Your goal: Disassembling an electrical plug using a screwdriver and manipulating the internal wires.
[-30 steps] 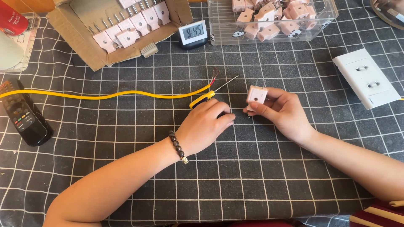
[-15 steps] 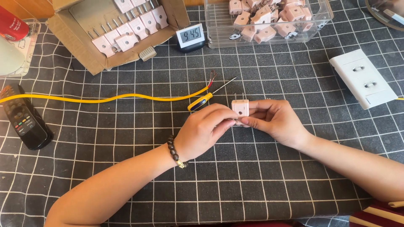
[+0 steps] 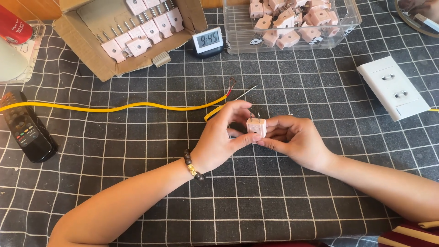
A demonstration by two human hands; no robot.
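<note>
Head view. Left hand [image 3: 224, 137] and right hand [image 3: 292, 139] meet near the middle of the bench, both pinching one pale pink two-pin plug [image 3: 256, 127] between thumb and fingertips, its pins pointing toward the far edge. Just beyond the left hand lies a yellow cable [image 3: 114, 109] with a bared end, running to the left edge. A judged risk: the small plug could slip from so light a pinch, or the loose bared strands could fray or prick a finger. At the far edge stand a cardboard box [image 3: 87, 45] of like plugs, a small digital clock [image 3: 208, 42] and a clear tray [image 3: 292, 27] of plugs; a white double socket [image 3: 398, 89] lies right, a black remote [image 3: 27, 132] left. The bench [image 3: 274, 196] wears a dark cloth with a white grid; no room shows.
</note>
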